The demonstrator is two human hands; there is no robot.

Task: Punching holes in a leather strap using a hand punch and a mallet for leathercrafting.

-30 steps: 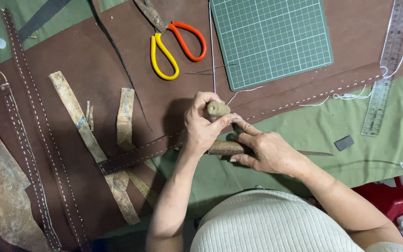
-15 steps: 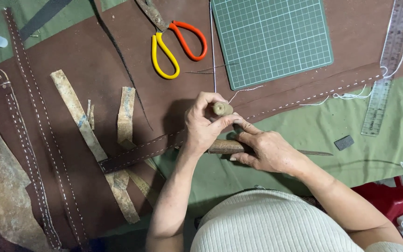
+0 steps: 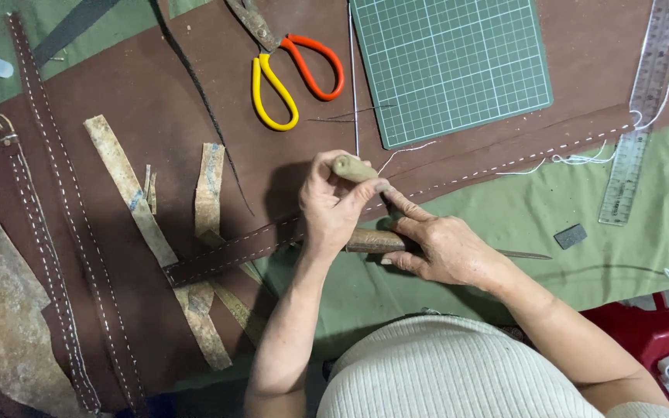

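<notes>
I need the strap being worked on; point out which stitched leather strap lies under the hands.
The long stitched strap running diagonally toward the ruler; the others lie far left, untouched.

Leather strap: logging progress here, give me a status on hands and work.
Left hand shut on wooden-handled awl, upright on stitched leather strap. Right hand steadies strap, second tool beneath it. Scissors, cutting mat lie apart.

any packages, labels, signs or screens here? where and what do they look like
No packages, signs or screens show.
Cutting mat: top centre, green square, white printed grid.
Ruler: right edge, long clear strip with printed scale.
Light scrap strips: left of centre, faint blue marks.
</notes>
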